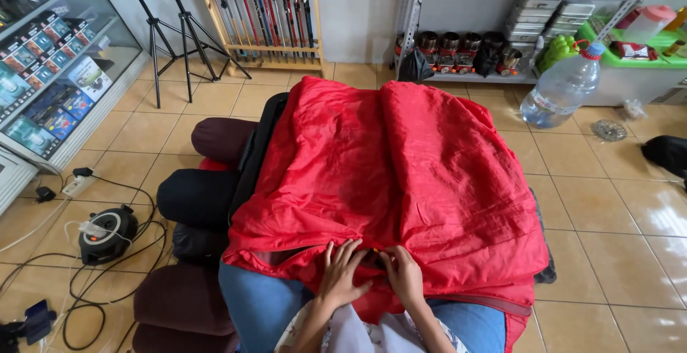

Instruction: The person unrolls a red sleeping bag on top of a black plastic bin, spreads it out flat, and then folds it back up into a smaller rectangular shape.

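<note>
A big red sleeping bag lies spread over a low surface and onto my lap, its black lining showing along the left edge. My left hand rests flat on its near edge with the fingers spread. My right hand sits beside it, fingers bent onto the fabric near a small orange part, probably a zipper pull. Whether either hand pinches the fabric is hard to tell. My knees in blue jeans show under the near edge.
Several rolled dark and maroon stuff sacks lie at the left. A cable reel and cords sit on the tiled floor. A large water bottle, metal shelves, a rack of rods, a tripod and a glass case stand around.
</note>
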